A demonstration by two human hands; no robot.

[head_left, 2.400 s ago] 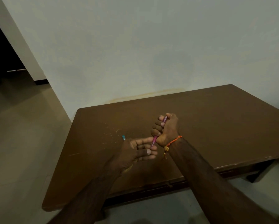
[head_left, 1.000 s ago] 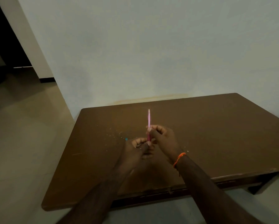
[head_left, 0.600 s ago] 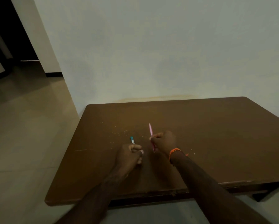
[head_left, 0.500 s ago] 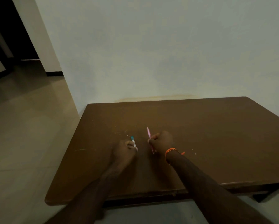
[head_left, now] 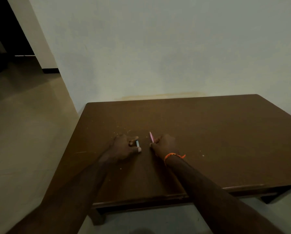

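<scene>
My right hand (head_left: 165,146) rests low on the brown wooden table (head_left: 208,132) and grips a thin pink pencil (head_left: 151,136), whose upper end sticks out past the fingers toward the wall. My left hand (head_left: 122,147) lies on the table just left of it. Its forefinger and thumb pinch a small blue-and-white piece (head_left: 137,143), likely a sharpener or cap. An orange thread band (head_left: 173,155) circles my right wrist.
Pale crumbs or shavings (head_left: 122,128) are scattered on the table beyond my left hand. The table stands against a light wall (head_left: 158,48). Bare floor (head_left: 23,124) and a dark doorway lie to the left.
Both hands came down from above the table and parted. The pink pencil went from upright to low and tilted. My left hand reached the small blue-and-white piece and closed on it.
</scene>
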